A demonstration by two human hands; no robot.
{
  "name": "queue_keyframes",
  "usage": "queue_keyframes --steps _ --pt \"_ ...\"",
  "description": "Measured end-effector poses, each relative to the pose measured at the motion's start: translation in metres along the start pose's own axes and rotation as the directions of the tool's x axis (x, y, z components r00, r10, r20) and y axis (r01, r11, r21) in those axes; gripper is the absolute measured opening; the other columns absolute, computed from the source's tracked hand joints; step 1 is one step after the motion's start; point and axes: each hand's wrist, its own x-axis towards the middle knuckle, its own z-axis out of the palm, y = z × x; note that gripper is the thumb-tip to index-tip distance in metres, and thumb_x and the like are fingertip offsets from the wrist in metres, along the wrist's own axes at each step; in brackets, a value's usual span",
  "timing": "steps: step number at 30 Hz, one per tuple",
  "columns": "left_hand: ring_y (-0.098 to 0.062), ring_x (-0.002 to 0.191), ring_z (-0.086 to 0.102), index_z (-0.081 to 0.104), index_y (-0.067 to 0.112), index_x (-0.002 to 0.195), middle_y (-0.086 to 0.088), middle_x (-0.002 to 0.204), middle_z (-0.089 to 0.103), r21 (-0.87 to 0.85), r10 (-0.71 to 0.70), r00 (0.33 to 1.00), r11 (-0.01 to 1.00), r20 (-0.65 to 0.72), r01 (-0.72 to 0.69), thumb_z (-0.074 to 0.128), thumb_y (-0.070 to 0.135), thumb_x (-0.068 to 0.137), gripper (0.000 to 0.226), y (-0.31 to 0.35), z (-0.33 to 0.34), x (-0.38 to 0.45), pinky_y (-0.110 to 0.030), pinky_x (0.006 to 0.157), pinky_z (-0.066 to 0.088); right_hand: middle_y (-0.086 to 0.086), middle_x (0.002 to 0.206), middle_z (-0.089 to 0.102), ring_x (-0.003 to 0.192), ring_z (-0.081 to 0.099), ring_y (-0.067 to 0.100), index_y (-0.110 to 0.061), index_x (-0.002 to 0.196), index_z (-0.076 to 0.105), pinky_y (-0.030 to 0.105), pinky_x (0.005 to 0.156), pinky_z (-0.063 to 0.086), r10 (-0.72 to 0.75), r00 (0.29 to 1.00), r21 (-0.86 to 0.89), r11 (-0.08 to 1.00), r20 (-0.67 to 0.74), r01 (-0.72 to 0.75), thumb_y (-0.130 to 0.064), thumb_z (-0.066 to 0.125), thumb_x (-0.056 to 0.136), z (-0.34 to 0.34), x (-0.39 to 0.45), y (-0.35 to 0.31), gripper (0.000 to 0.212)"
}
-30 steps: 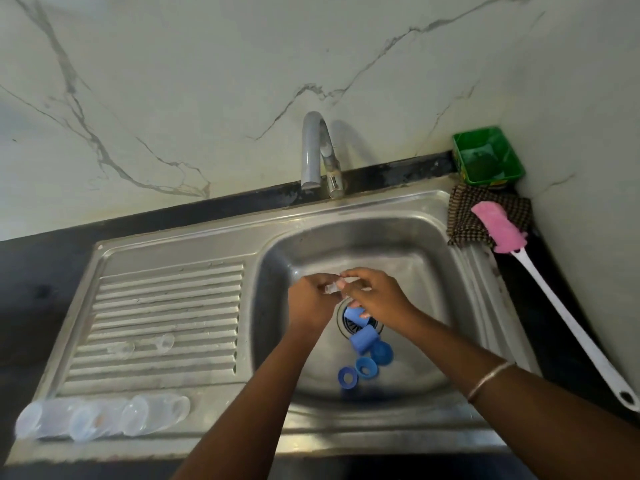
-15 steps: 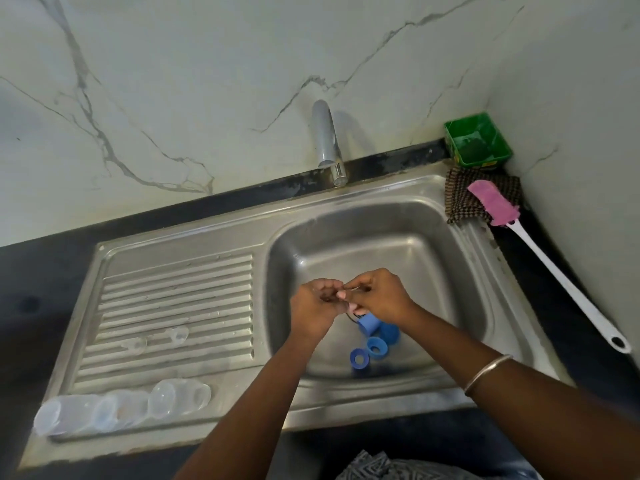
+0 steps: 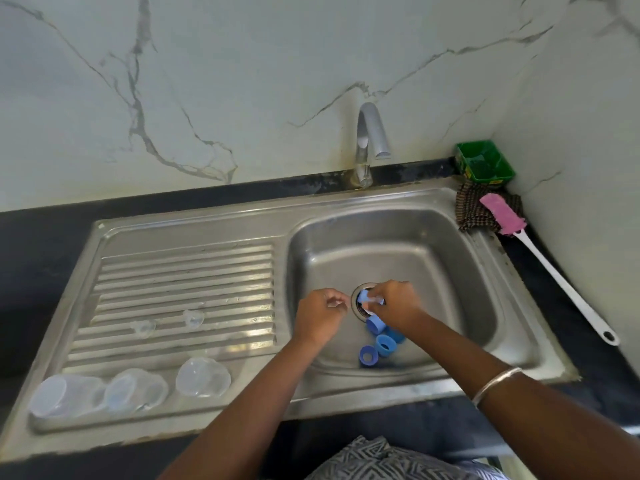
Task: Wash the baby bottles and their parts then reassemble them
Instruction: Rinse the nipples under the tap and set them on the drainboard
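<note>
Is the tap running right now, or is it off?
Off, as far as the picture shows: no stream falls from the tap spout into the sink, and both hands work below it without water on them.

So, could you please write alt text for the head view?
Two hands work over a steel sink drain: the right hand pinches a small blue ring, the left hand curls beside it. More blue rings lie in the basin; clear bottles rest on the drainboard.

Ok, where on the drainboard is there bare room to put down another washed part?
Free: the ribbed steel drainboard above the two small clear teats. Crowded: the front edge, with three clear plastic bottles, and the basin floor round the blue rings.
</note>
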Motion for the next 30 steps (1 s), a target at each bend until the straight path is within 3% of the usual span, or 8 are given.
queue_keyframes --steps 3,6,8,11,15,18,25,30 --pt "0.003 0.086 0.064 0.073 0.026 0.083 0.016 0.085 0.070 0.054 0.047 0.999 0.997 0.001 -0.047 0.064 0.013 0.087 0.017 -0.004 -0.008 0.000 -0.012 0.083 0.046 0.006 0.100 0.070 0.094 0.066 0.027 -0.019 0.104 0.075 0.029 0.075 0.048 -0.184 0.980 -0.118 0.978 -0.077 0.174 -0.024 0.064 0.092 -0.010 -0.008 -0.017 0.017" --pt "-0.002 0.088 0.066 0.074 0.021 0.089 0.012 0.089 0.072 0.061 0.094 0.995 0.994 -0.043 -0.092 0.063 0.012 0.088 0.014 -0.007 -0.015 0.000 0.000 0.073 0.040 0.005 0.098 0.071 0.078 0.068 0.024 -0.014 0.106 0.075 0.030 0.062 0.054 -0.416 0.817 -0.163 0.909 -0.399 0.383 -0.030 0.067 0.090 -0.013 -0.015 -0.030 0.024" --pt "-0.002 0.090 0.064 0.075 0.019 0.095 0.011 0.095 0.072 0.060 0.101 0.992 0.994 -0.074 -0.097 0.061 0.013 0.089 0.016 -0.008 -0.019 -0.004 0.001 0.071 0.037 0.005 0.096 0.069 0.072 0.068 0.025 -0.011 0.104 0.074 0.030 0.054 0.054 -0.497 0.795 -0.291 0.863 -0.349 0.413 -0.032 0.063 0.092 -0.012 -0.014 -0.036 0.027" --pt "-0.002 0.094 0.062 0.074 0.020 0.100 0.011 0.102 0.072 0.080 0.110 0.988 0.992 -0.105 -0.101 0.059 0.015 0.090 0.018 -0.011 -0.023 -0.006 -0.009 0.074 0.040 0.009 0.106 0.063 0.093 0.066 0.033 -0.009 0.110 0.068 0.037 0.072 0.053 -0.348 0.928 -0.417 0.869 -0.134 0.266 -0.032 0.055 0.100 -0.010 -0.015 -0.042 0.028" --pt "-0.004 0.093 0.062 0.074 0.020 0.101 0.011 0.104 0.071 0.115 0.142 0.982 0.985 -0.127 -0.128 0.060 0.016 0.091 0.018 -0.013 -0.027 -0.007 -0.013 0.078 0.039 0.008 0.087 0.066 0.066 0.065 0.030 -0.007 0.094 0.071 0.033 0.051 0.052 -0.426 0.831 -0.258 0.900 -0.358 0.351 -0.036 0.057 0.096 -0.004 -0.022 -0.050 0.032" --pt "-0.003 0.086 0.062 0.074 0.023 0.098 0.011 0.102 0.072 0.128 0.139 0.981 0.984 -0.132 -0.123 0.060 0.017 0.090 0.017 -0.017 -0.029 -0.006 -0.013 0.075 0.044 0.005 0.080 0.055 0.073 0.056 0.028 -0.011 0.078 0.057 0.031 0.062 0.041 -0.253 0.941 -0.184 0.959 -0.222 0.215 -0.036 0.057 0.100 -0.006 -0.019 -0.056 0.033" --pt "-0.020 0.107 0.054 0.073 0.031 0.090 0.012 0.097 0.070 0.260 0.077 0.974 0.965 -0.215 -0.019 0.056 0.025 0.090 0.018 -0.033 -0.034 -0.009 -0.027 0.082 0.040 0.010 0.101 0.072 0.093 0.066 0.027 -0.010 0.104 0.072 0.042 0.082 0.054 -0.222 0.930 -0.018 0.974 -0.295 0.227 -0.037 0.063 0.096 0.002 -0.020 -0.080 0.029" --pt "-0.023 0.101 0.053 0.074 0.027 0.094 0.006 0.097 0.068 0.414 0.113 0.978 0.910 -0.174 -0.032 0.050 0.023 0.090 0.024 -0.040 -0.041 -0.018 -0.033 0.081 0.050 0.008 0.106 0.072 0.095 0.066 0.026 -0.014 0.114 0.071 0.038 0.084 0.054 -0.398 0.889 -0.052 0.917 -0.225 0.397 -0.030 0.068 0.093 0.005 -0.014 -0.131 0.027"
